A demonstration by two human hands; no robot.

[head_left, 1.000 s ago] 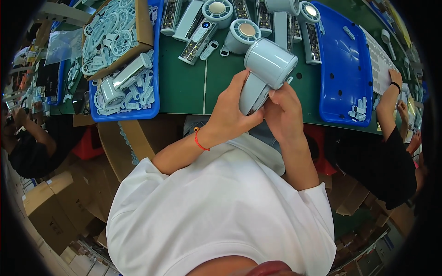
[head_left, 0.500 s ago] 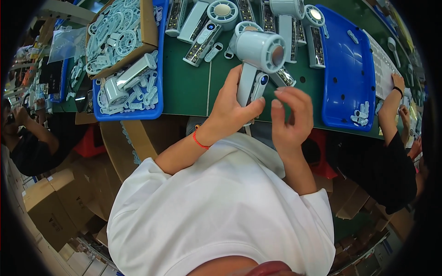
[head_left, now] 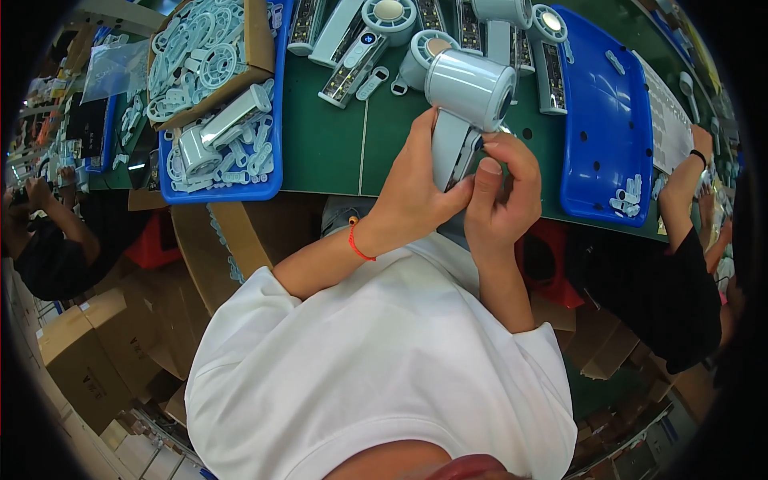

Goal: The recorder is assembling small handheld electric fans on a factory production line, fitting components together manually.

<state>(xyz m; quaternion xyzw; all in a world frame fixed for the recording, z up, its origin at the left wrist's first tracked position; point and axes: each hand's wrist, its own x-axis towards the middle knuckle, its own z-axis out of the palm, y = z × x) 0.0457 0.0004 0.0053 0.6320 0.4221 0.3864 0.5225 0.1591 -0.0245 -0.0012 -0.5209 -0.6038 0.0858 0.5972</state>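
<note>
My left hand (head_left: pixel 416 172) is wrapped around the handle of a pale blue-grey handheld fan (head_left: pixel 468 84), holding it up over the table's near edge. The fan's drum-shaped head faces right, and its narrow front panel is turned toward my right hand (head_left: pixel 506 188). The fingers of that hand are bent in at the panel's right edge, thumb near my left thumb, closed on the handle's side; the fingertips are partly hidden. Beyond lie several more handheld fans (head_left: pixel 390 14) with open handles showing circuit boards, along with a loose pale cover piece (head_left: pixel 373 83).
On the left, a blue tray (head_left: pixel 276 172) holds plastic parts and a cardboard box (head_left: pixel 258 44) full of ring-shaped pieces. Another blue tray (head_left: pixel 592 180) stands right, with a few small parts. A co-worker's arm (head_left: pixel 678 188) reaches in at far right; another person sits left.
The fan has turned so its head and panel face more to the right, and it has shifted slightly right. My right hand has come in from beside it to touch the handle.
</note>
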